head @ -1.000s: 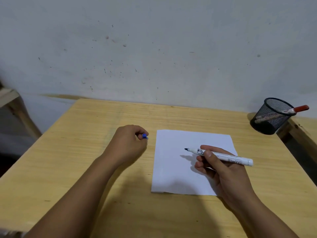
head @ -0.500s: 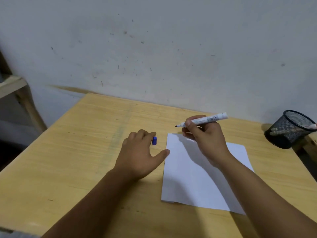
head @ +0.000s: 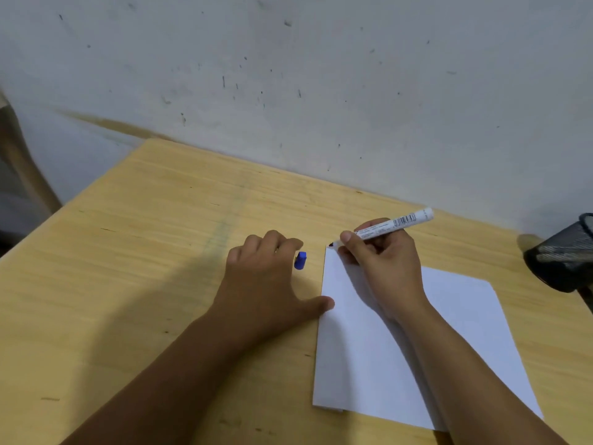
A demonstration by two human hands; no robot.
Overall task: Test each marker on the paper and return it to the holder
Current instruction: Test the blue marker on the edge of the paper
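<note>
A white sheet of paper point(head: 455, 335) lies on the wooden table point(head: 154, 252). My right hand point(head: 382, 261) grips an uncapped white marker point(head: 394, 225); its dark tip touches the paper's far left corner. My left hand point(head: 266, 284) rests on the table left of the paper, thumb stretched out to the sheet's left edge. Its curled fingers hold a small blue cap point(head: 300, 260), which pokes out by the index fingertip. A black mesh holder point(head: 564, 255) stands at the right edge of the view, partly cut off, with pale marker bodies dimly visible through the mesh.
A grey, speckled wall point(head: 321, 75) runs right behind the table's far edge. At the far left a wooden frame piece point(head: 19, 155) stands beyond the table's corner.
My right hand carried the marker from the middle of the paper to its far left corner and lowered the tip onto it. My left hand spread its thumb onto the paper's edge.
</note>
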